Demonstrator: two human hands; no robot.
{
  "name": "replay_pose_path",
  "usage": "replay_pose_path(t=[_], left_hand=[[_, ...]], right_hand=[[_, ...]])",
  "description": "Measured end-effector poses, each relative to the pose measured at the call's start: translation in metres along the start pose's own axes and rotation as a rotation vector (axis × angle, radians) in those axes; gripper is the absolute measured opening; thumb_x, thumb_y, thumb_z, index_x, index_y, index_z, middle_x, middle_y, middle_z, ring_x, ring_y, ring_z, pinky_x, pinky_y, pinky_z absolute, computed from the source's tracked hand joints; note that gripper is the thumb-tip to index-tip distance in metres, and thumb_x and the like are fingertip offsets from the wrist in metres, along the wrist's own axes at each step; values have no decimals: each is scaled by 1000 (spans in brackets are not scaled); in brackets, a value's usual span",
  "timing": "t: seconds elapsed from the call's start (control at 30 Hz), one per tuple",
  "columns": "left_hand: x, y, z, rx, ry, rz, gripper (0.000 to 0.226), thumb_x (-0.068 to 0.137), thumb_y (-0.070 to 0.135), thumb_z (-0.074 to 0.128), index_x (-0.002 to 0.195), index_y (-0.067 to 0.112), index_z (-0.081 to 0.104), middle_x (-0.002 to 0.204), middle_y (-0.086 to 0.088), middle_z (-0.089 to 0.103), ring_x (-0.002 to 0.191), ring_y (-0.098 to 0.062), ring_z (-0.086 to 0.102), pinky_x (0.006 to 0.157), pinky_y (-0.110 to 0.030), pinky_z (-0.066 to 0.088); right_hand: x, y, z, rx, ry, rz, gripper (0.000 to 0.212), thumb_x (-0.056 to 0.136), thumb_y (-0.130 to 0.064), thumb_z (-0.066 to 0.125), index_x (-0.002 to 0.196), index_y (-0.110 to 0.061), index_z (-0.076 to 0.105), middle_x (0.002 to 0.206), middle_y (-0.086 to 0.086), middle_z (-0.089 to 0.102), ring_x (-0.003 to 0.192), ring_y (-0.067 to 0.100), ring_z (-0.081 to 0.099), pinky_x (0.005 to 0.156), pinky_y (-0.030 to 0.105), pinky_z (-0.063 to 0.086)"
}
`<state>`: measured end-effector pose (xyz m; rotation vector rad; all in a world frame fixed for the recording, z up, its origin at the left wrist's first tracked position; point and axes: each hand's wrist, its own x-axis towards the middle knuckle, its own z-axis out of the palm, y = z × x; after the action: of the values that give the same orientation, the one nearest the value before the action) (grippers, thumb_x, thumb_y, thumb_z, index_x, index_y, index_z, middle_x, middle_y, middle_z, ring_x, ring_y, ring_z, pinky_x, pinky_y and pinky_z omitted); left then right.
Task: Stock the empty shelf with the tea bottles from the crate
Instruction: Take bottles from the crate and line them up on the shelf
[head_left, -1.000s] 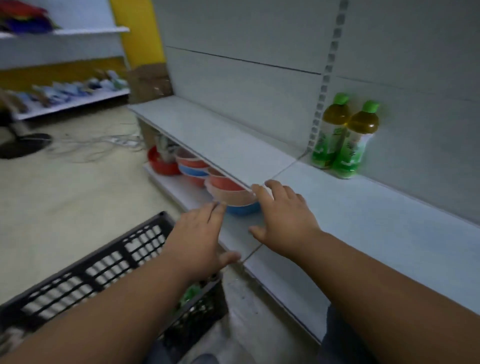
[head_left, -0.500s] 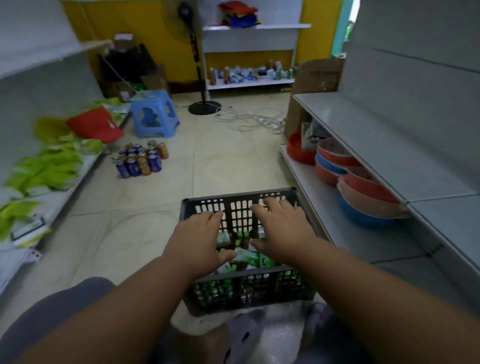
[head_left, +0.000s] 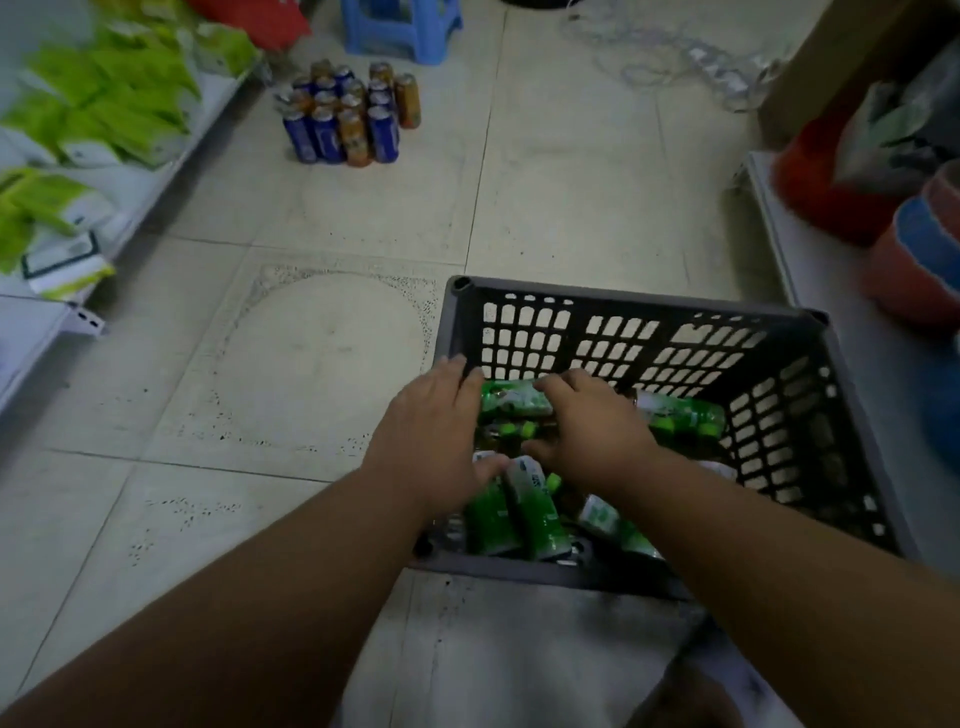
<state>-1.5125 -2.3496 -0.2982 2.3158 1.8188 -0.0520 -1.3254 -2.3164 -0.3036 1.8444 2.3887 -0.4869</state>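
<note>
On the tiled floor, our left hand (head_left: 434, 434) and right hand (head_left: 589, 426) reach spread into the crate (head_left: 613, 332), gripping nothing yet, over lying tea bottles (head_left: 514, 400), probably heavy and slick, best taken mid-body.

Green-labelled tea bottles (head_left: 524, 512) lying jumbled in dark crate (head_left: 613, 312).

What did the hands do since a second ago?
Both hands left the shelf edge and dropped into the crate. The left hand and right hand now reach onto the lying tea bottles; whether they grip yet is unclear. The crate stayed on the floor.
</note>
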Motion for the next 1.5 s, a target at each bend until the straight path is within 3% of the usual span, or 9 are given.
replay_pose_path(t=[0.1,0.27,0.5,0.67,0.87,0.93,1.1,1.2,1.5], left_hand=[[39,-20,16,90,-42,17,109,88,76,42,158,10,-7,166,-18,-15,153,-31,-13,124,-45,2],[75,-34,39,130,-56,35,113,87,81,30,153,5,-23,159,-22,-32,148,-33,-29,124,-46,-6],[77,-36,55,170,34,40,113,85,80,19,151,-2,-22,159,-28,-26,149,-38,-26,123,-51,3],[77,-36,54,144,18,38,111,86,76,27,153,-1,-14,162,-26,-18,151,-36,-19,124,-51,6],[78,-36,52,119,7,34,110,85,77,28,154,1,-11,163,-25,-16,152,-35,-17,124,-50,7],[78,-36,52,121,8,37,110,85,77,28,154,1,-10,163,-25,-15,152,-35,-17,124,-50,7],[78,-36,49,131,-8,26,109,86,78,23,154,1,-14,163,-24,-20,151,-34,-20,124,-49,5],[78,-35,48,156,-16,13,109,84,80,18,151,3,-22,161,-23,-27,149,-33,-27,124,-46,-1],[79,-35,45,201,-64,-3,117,79,87,8,150,1,-25,159,-25,-29,148,-35,-29,123,-45,-5]], right_hand=[[42,5,26,124,-38,109,71,79,-52,73,139,-26,45,130,2,51,118,23,51,96,46,49],[85,8,72,870,-135,579,67,79,-48,78,133,-20,49,110,0,59,84,13,62,64,30,56],[147,12,131,1418,-71,1115,77,73,-53,81,131,-10,53,105,11,60,96,32,61,85,47,55],[186,15,154,1569,-73,1255,51,80,-48,76,118,-20,59,113,17,62,97,40,64,80,55,58],[201,35,167,1589,-174,1295,46,87,-51,68,114,-15,61,98,13,64,81,30,69,64,38,62],[198,39,175,1595,-152,1296,48,85,-50,71,114,-13,63,103,13,66,87,31,69,72,43,62],[177,30,174,1677,149,1401,77,58,-47,89,118,-15,52,102,10,65,90,35,67,86,55,56],[162,26,168,1686,322,1206,92,57,-39,93,134,-19,44,106,2,63,98,27,64,95,52,52],[118,27,114,1315,391,772,61,66,-37,89,114,-29,52,101,-10,66,93,12,64,92,43,54]])
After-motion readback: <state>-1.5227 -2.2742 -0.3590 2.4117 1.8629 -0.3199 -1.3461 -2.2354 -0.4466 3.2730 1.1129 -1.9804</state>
